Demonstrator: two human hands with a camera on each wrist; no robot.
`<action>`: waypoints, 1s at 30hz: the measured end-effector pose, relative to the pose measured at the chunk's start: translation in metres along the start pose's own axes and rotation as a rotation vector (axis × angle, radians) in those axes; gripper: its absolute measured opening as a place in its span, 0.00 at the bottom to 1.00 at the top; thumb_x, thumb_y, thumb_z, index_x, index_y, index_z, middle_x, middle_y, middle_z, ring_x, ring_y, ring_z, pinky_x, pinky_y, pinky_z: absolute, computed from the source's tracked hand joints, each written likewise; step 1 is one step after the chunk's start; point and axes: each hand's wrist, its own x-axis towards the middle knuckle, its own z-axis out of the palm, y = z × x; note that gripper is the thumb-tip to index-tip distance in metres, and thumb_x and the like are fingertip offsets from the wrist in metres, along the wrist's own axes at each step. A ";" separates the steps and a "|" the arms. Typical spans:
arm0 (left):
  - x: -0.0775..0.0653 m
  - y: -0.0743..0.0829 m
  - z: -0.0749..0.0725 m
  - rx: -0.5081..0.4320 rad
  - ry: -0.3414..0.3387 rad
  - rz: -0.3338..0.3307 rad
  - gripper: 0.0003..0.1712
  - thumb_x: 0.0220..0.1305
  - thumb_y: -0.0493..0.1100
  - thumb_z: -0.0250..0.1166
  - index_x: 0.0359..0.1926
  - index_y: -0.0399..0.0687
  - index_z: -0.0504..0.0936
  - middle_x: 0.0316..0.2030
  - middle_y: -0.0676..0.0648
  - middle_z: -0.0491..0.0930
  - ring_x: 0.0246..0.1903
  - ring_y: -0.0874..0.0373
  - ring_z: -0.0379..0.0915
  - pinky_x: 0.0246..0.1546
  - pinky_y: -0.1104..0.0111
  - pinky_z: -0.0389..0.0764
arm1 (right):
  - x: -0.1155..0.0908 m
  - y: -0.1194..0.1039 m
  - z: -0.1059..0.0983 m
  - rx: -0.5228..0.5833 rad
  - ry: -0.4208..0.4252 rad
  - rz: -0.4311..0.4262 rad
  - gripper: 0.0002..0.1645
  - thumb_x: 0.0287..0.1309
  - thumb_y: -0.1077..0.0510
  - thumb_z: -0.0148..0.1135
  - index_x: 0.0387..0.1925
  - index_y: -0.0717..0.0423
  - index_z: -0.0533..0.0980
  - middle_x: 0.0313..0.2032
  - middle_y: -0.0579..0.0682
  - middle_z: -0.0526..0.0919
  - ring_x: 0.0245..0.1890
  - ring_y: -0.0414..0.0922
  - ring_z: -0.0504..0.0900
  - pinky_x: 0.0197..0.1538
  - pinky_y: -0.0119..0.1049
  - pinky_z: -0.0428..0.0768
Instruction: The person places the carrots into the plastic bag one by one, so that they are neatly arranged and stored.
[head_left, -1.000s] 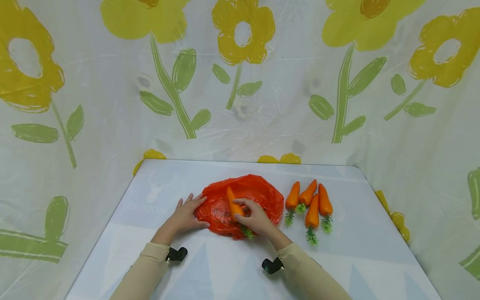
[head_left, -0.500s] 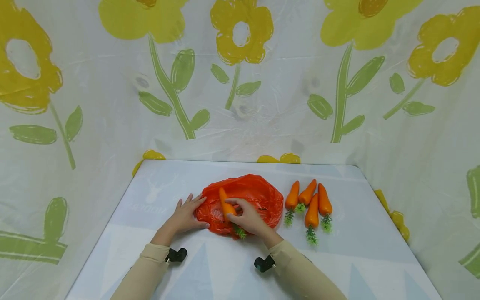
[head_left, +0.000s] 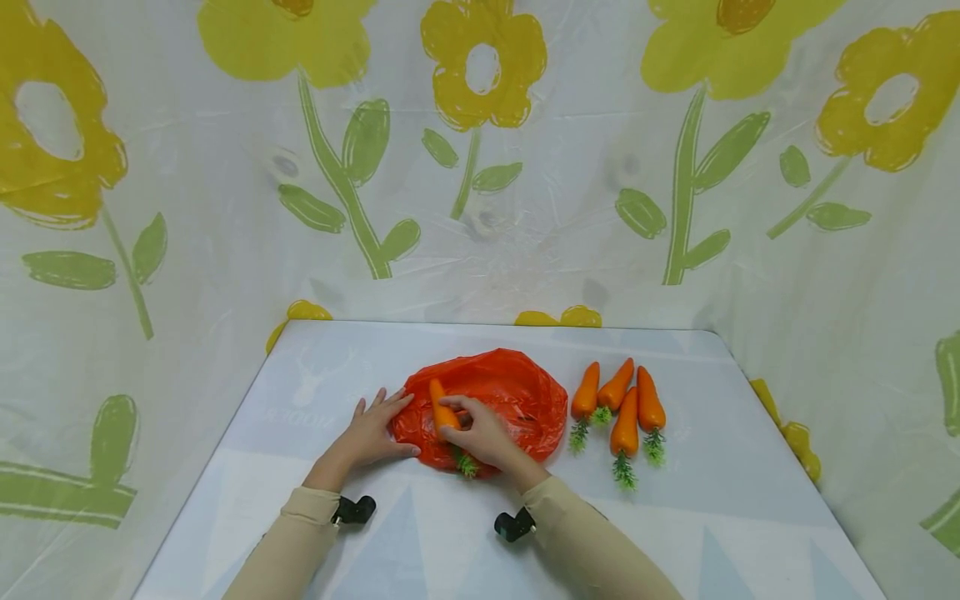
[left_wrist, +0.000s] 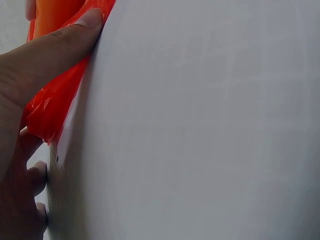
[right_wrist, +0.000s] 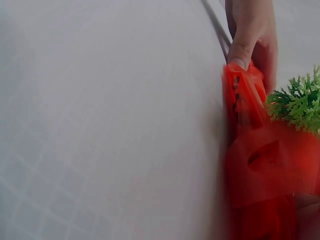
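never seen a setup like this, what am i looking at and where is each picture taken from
There is no machine here: someone is working bare-handed. The wide view comes from a head-worn camera looking forward and down; the two close views come from small black cameras, one worn at each wrist. On the table lie a red plastic bag and, to its right, four green-topped carrots. The right hand holds a fifth carrot over the bag. The left hand rests with spread fingers at the bag's left edge.
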 end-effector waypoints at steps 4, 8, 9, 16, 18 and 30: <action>0.001 0.000 0.002 -0.003 -0.004 -0.002 0.58 0.51 0.61 0.78 0.77 0.48 0.63 0.77 0.41 0.57 0.78 0.34 0.38 0.72 0.34 0.31 | 0.002 0.000 0.003 0.000 0.001 0.008 0.29 0.63 0.45 0.69 0.65 0.39 0.75 0.56 0.44 0.79 0.48 0.45 0.76 0.52 0.45 0.82; 0.002 0.000 0.002 -0.007 -0.009 -0.007 0.58 0.51 0.62 0.78 0.78 0.49 0.63 0.78 0.41 0.57 0.78 0.34 0.37 0.73 0.35 0.31 | 0.004 -0.001 0.006 -0.026 0.001 0.010 0.29 0.63 0.46 0.69 0.65 0.39 0.76 0.55 0.44 0.79 0.47 0.44 0.76 0.52 0.43 0.82; 0.002 0.000 0.003 -0.006 -0.005 -0.003 0.58 0.51 0.62 0.78 0.77 0.48 0.63 0.77 0.41 0.57 0.78 0.34 0.38 0.72 0.34 0.31 | 0.005 -0.001 0.007 -0.033 0.000 0.010 0.29 0.63 0.46 0.69 0.65 0.39 0.76 0.55 0.43 0.79 0.47 0.44 0.76 0.51 0.42 0.82; 0.001 -0.001 0.003 -0.008 0.011 0.025 0.57 0.51 0.62 0.78 0.77 0.45 0.64 0.77 0.39 0.58 0.77 0.31 0.39 0.71 0.32 0.33 | 0.010 -0.005 0.013 -0.097 -0.004 0.004 0.30 0.62 0.43 0.70 0.65 0.40 0.76 0.50 0.42 0.80 0.43 0.42 0.76 0.45 0.36 0.81; 0.001 -0.001 0.003 -0.007 0.017 0.035 0.57 0.51 0.61 0.78 0.76 0.44 0.64 0.77 0.39 0.58 0.77 0.31 0.40 0.71 0.32 0.34 | 0.011 -0.007 0.015 -0.115 -0.009 0.008 0.30 0.62 0.43 0.70 0.65 0.40 0.76 0.48 0.42 0.80 0.41 0.42 0.76 0.43 0.34 0.80; 0.000 -0.001 0.002 -0.009 0.027 0.035 0.57 0.51 0.61 0.79 0.76 0.45 0.64 0.77 0.40 0.59 0.77 0.31 0.40 0.71 0.32 0.34 | 0.010 -0.008 0.015 -0.132 -0.038 0.016 0.34 0.61 0.42 0.71 0.68 0.37 0.74 0.50 0.43 0.79 0.42 0.43 0.74 0.42 0.35 0.80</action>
